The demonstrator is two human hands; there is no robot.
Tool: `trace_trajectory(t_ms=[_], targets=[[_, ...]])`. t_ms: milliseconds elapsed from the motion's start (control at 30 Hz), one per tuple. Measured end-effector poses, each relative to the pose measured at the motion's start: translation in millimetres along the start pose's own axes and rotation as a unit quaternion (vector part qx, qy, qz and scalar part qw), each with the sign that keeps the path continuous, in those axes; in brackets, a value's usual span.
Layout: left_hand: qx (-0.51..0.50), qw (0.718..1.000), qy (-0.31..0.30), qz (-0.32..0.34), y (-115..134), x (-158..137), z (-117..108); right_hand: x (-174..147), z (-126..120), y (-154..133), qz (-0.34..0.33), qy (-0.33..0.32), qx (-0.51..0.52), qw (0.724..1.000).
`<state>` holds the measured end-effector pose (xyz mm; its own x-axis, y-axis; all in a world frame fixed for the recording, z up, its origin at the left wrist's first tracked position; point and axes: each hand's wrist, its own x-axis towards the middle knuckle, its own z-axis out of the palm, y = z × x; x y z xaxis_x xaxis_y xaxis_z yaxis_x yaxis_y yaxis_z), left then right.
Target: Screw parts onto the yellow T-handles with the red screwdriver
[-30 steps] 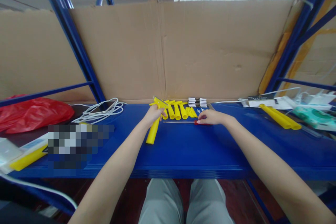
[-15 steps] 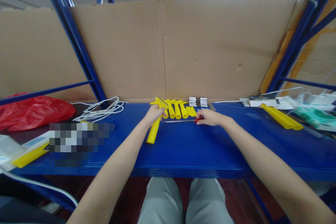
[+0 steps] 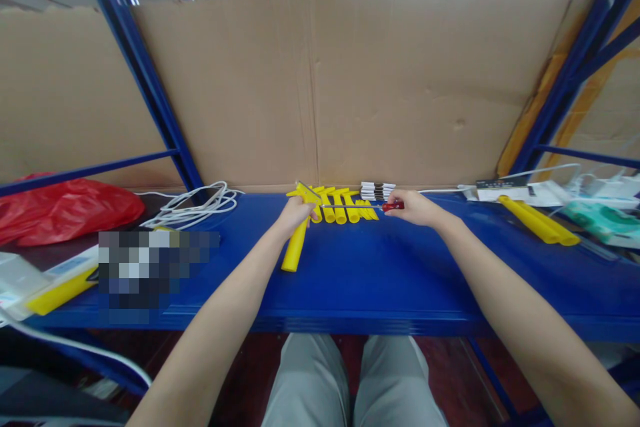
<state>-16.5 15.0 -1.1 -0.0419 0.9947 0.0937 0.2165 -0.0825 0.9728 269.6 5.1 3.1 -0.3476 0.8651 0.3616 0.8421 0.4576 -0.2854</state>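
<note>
My left hand (image 3: 298, 213) is closed around a yellow scraper (image 3: 295, 247), near its head. A thin metal strip shows along the tilted head, and the handle points down toward the front edge. My right hand (image 3: 411, 206) grips a screwdriver (image 3: 393, 205) by its red handle. The long shaft lies level, pointing left, with its tip at or close to the scraper's head; contact cannot be made out. Behind the shaft stand several more yellow scrapers (image 3: 341, 215) in a row, with small flat yellow pieces (image 3: 367, 212) to their right.
White packets with black bands (image 3: 377, 191) lie by the cardboard wall (image 3: 400, 93). Two yellow tubes (image 3: 540, 221) rest at the right of the blue shelf (image 3: 350, 280). Coiled white cable (image 3: 200, 210) and a red plastic bag (image 3: 70, 210) are at the left.
My right hand has lifted the screwdriver off the shelf and moved slightly right and up, bringing the tip to the scraper's head. My left hand has hardly moved.
</note>
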Motion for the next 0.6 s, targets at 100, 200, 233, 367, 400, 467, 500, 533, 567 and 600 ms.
trace_trajectory(t_ms=[100,200,233,367,400,467,500,533,567,600], targets=[[-0.03,0.999,-0.004,-0.017,0.7,-1.6,1.2,0.6,1.6,1.5,0.001,0.007,0.005,1.0],[-0.048,0.998,-0.01,-0.031,1.1,-2.9,2.5,1.0,2.5,1.6,0.004,0.011,0.004,1.0],[-0.048,0.998,-0.013,-0.03,1.0,-3.1,2.8,1.0,2.4,1.4,0.005,0.014,0.001,1.0],[-0.029,0.999,-0.015,-0.018,0.3,-3.3,3.8,0.5,1.8,0.3,0.011,0.016,-0.008,1.0],[-0.019,1.0,-0.015,-0.014,0.4,-3.3,3.9,0.3,1.7,-0.1,0.014,0.015,-0.009,1.0],[-0.002,1.0,-0.013,-0.006,0.9,-3.3,3.9,0.3,1.6,-0.8,0.018,0.011,-0.009,1.0],[0.004,1.0,-0.013,-0.002,1.2,-3.3,3.8,0.3,1.6,-1.2,0.02,0.01,-0.009,1.0],[0.01,1.0,-0.013,0.001,1.5,-3.2,3.7,0.4,1.5,-1.6,0.022,0.01,-0.009,1.0],[0.015,1.0,-0.012,0.003,1.7,-3.1,3.6,0.4,1.4,-2.1,0.023,0.011,-0.009,1.0],[0.02,1.0,-0.01,0.006,1.7,-2.8,3.4,0.4,1.3,-2.6,0.023,0.012,-0.009,1.0]])
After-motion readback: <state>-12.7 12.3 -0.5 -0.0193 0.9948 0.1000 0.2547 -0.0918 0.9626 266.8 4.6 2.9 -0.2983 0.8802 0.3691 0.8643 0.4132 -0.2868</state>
